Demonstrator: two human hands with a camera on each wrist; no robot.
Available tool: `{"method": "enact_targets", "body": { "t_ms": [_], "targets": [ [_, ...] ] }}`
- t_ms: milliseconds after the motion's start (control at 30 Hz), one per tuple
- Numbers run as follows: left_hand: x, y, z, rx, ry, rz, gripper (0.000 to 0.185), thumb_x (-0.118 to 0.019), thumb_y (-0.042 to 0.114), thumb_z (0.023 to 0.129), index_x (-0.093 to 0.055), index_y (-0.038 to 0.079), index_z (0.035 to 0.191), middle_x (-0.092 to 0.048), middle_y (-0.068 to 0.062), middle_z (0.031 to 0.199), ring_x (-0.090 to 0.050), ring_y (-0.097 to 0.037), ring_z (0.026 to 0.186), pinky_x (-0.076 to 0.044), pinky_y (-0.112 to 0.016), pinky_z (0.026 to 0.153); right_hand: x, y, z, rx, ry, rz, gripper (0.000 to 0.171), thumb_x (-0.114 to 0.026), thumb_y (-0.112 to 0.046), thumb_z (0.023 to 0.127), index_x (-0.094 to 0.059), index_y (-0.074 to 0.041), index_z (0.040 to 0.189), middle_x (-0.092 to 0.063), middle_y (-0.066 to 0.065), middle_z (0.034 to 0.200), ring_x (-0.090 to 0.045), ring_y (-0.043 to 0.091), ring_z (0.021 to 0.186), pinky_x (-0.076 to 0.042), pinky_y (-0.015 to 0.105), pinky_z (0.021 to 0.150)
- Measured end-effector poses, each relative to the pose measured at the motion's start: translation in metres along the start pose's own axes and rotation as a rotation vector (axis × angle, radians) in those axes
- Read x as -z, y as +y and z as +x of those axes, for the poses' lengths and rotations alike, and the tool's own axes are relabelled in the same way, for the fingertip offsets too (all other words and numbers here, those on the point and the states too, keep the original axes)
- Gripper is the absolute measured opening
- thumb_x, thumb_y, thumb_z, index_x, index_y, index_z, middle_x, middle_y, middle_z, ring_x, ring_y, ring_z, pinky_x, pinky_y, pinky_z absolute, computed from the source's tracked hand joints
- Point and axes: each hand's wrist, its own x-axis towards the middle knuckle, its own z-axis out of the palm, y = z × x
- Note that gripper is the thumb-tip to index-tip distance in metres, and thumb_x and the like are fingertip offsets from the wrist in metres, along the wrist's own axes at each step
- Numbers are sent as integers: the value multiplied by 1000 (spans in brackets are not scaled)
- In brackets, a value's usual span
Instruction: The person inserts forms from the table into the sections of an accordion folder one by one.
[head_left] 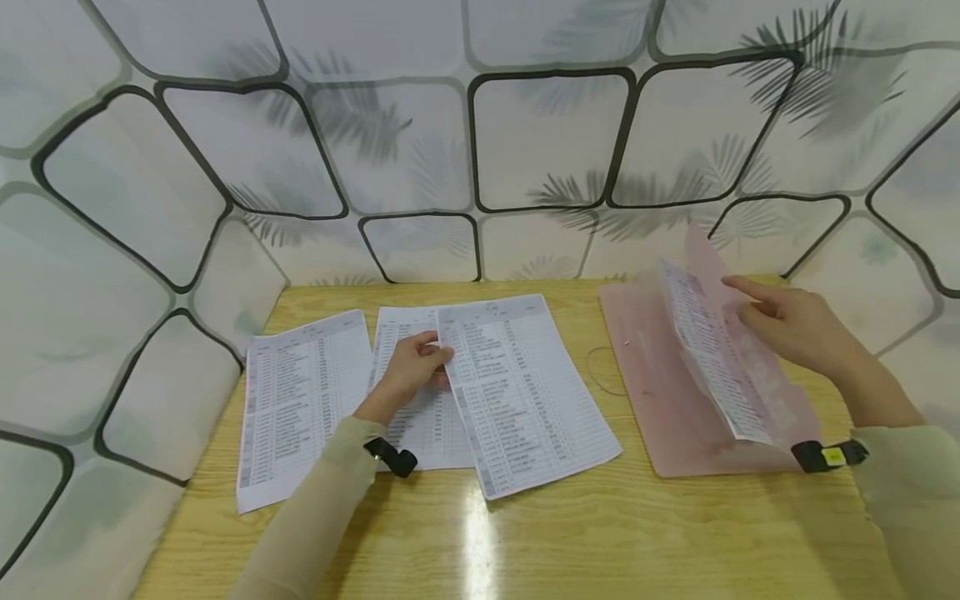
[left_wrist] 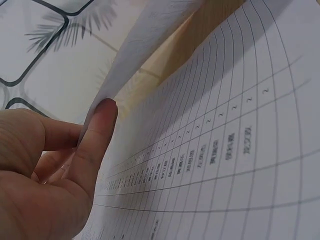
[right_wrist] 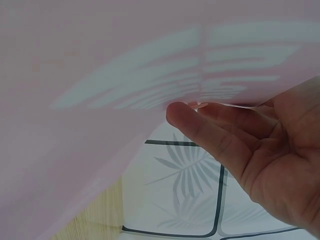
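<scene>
My left hand (head_left: 412, 367) pinches the left edge of a printed list sheet (head_left: 525, 392) between thumb and fingers. That sheet is lifted at its left side and overlaps a second printed sheet (head_left: 427, 442) beneath it. In the left wrist view the pinched paper (left_wrist: 145, 45) stands up above rows of printed text. My right hand (head_left: 810, 329) pinches the edge of the raised cover of a pink translucent folder (head_left: 637, 392). A printed sheet (head_left: 712, 358) stands tilted inside the folder, against the raised cover. In the right wrist view, the pink cover (right_wrist: 90, 60) fills much of the picture.
A third printed sheet (head_left: 300, 408) lies at the left of the wooden table (head_left: 600, 533). A thin loop (head_left: 600, 375) is beside the folder's left edge. Patterned fabric walls (head_left: 547, 142) enclose the table's back and sides.
</scene>
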Motion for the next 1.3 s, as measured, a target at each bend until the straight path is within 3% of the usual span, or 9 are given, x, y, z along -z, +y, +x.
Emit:
{"method": "enact_targets", "body": {
  "t_ms": [300, 567, 833, 1067, 1300],
  "targets": [
    [-3, 10, 0, -29, -24, -60, 47, -64, 4, 104, -55, -1, 150, -74, -24, 119, -74, -11, 73, -65, -27, 67, 1, -1, -1, 13, 12, 2, 51, -48, -29, 111, -48, -12, 159, -33, -3, 63, -33, 9, 47, -33, 29, 42],
    [-9, 18, 2, -30, -46, -104, 49, -64, 5, 104, -53, -1, 151, -74, -16, 113, -73, -10, 74, -64, -24, 67, 1, -1, -1, 6, 14, -1, 52, -48, -29, 110, -48, -12, 159, -32, -3, 62, -32, 10, 47, -33, 29, 42],
    [-17, 29, 3, -26, -95, -130, 47, -64, 7, 105, -54, 1, 151, -72, -23, 126, -75, -10, 79, -65, -25, 71, 1, -2, -1, -5, 9, -7, 52, -48, -31, 111, -47, -11, 159, -33, -2, 64, -34, 11, 47, -34, 29, 42],
    [-29, 36, 4, -47, -137, -181, 42, -63, 3, 105, -58, -1, 146, -76, -12, 109, -75, -10, 78, -65, -25, 71, 1, -2, 1, 3, 14, -29, 51, -47, -28, 111, -48, -10, 159, -32, -4, 63, -33, 10, 47, -34, 29, 43],
    [-42, 42, 7, -55, -179, -202, 43, -62, 3, 105, -57, 0, 148, -77, -13, 108, -75, -11, 75, -66, -28, 73, 1, 0, 0, 42, 39, -30, 48, -49, -22, 110, -51, -6, 156, -27, -6, 61, -29, 7, 47, -31, 27, 43]
  ]
}}
